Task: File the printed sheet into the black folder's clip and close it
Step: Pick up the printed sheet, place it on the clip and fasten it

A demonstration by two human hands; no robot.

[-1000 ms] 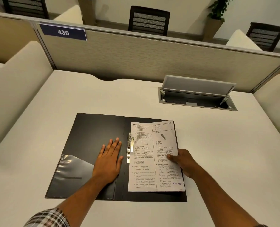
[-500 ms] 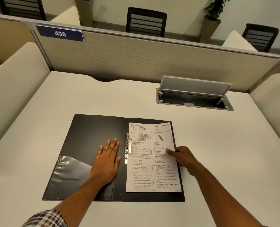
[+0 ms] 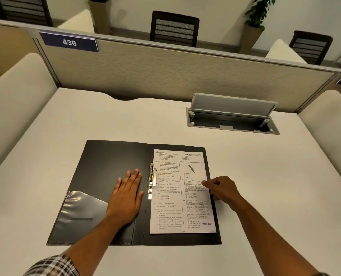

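Note:
The black folder [image 3: 109,162] lies open and flat on the white desk. The printed sheet [image 3: 175,208] rests on its right half, its left edge tucked under the metal clip [image 3: 152,179] by the spine; the clip's lever lies over the paper. My left hand [image 3: 126,198] presses flat, fingers spread, on the folder's left inner cover next to the spine. My right hand [image 3: 221,189] pinches the sheet's right edge at mid-height between thumb and fingers.
A clear plastic pocket [image 3: 80,214] covers the lower left inner cover. An open cable hatch [image 3: 232,116] with a raised lid sits in the desk at the back right. A fabric partition [image 3: 165,72] closes off the back, padded dividers flank both sides.
The sheet has straightened and slid left under the clip, lining up with the folder. My right hand shifted up along the sheet's right edge. The left hand stayed flat.

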